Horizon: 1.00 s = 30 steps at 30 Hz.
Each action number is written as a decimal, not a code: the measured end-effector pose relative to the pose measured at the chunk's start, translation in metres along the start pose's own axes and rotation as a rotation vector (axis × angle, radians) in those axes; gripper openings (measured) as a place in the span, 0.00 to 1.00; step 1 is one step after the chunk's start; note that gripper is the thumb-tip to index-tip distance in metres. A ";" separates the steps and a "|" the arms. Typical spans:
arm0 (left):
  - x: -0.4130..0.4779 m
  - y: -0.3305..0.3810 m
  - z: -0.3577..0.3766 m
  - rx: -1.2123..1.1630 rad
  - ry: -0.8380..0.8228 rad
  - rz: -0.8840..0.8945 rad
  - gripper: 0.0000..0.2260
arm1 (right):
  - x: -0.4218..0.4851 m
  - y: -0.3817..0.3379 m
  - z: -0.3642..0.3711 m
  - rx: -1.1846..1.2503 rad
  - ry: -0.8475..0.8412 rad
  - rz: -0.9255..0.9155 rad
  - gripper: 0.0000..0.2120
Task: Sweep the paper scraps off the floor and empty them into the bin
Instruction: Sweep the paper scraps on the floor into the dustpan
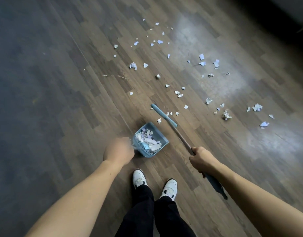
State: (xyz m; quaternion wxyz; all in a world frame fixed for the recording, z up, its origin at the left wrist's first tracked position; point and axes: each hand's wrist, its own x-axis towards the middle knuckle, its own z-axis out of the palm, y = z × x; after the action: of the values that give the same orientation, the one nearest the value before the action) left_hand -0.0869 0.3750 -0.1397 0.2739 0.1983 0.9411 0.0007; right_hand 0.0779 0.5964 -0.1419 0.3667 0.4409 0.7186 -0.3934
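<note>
A blue dustpan [162, 138] sits low over the wooden floor in front of my feet, holding a heap of white and pale paper scraps [149, 140]. My left hand [119, 149] grips the dustpan's handle, which the hand mostly hides. My right hand [201, 159] grips the shaft of a broom [179, 135], whose blue head [163, 117] rests on the floor just beyond the dustpan. Several loose paper scraps [177, 92] lie scattered across the floor ahead and to the right, some right beside the broom head. No bin is in view.
My two feet in white shoes [138, 178] stand close behind the dustpan. A dark edge of furniture or wall [284, 19] runs along the upper right. The floor at left [27, 82] is dim and carries almost no scraps.
</note>
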 end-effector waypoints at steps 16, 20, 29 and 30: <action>0.082 -0.037 -0.029 0.023 0.008 -0.002 0.11 | 0.078 -0.082 -0.026 -0.022 0.069 -0.010 0.10; 0.097 -0.042 -0.031 0.039 0.033 0.010 0.10 | 0.110 -0.106 -0.027 -0.072 0.078 -0.004 0.13; 0.114 -0.050 -0.039 0.055 0.015 0.014 0.11 | 0.139 -0.135 -0.006 -0.186 0.030 -0.006 0.11; 0.115 -0.050 -0.040 0.057 0.011 0.014 0.11 | 0.138 -0.134 -0.002 -0.202 0.018 -0.004 0.11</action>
State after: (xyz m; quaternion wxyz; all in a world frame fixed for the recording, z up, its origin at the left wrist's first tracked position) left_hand -0.2149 0.3758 -0.1700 0.2630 0.2128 0.9408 -0.0230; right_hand -0.0934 0.6050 -0.2293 0.4021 0.4038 0.7587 -0.3156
